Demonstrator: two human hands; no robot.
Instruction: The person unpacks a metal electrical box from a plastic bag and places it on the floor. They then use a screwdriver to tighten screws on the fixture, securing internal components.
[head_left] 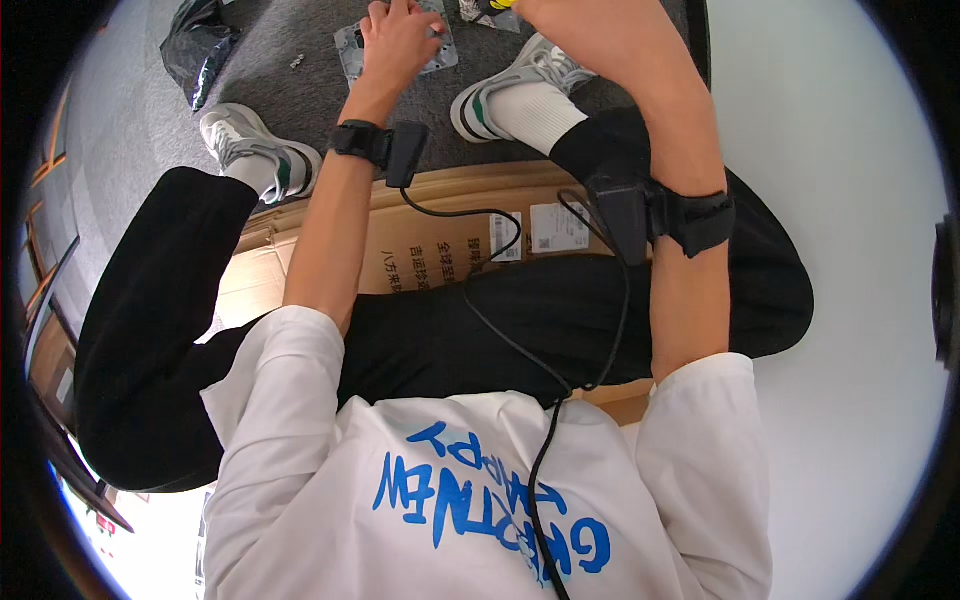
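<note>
My left hand rests on a thin grey metal plate with holes, lying on the dark carpet. Its fingers are spread over the plate and the thumb points to the right. At the top edge my right hand is partly cut off, and its fingers are hidden. Right beside it, a yellow-and-black thing lies at or against a clear plastic bag; I cannot make out whether the hand grips it. A few small metal screws lie on the carpet left of the plate.
A crumpled black plastic bag lies at the upper left. My shoes stand on the carpet. A cardboard box is under my legs. Black cables run from both wrist straps. A white wall or panel stands at the right.
</note>
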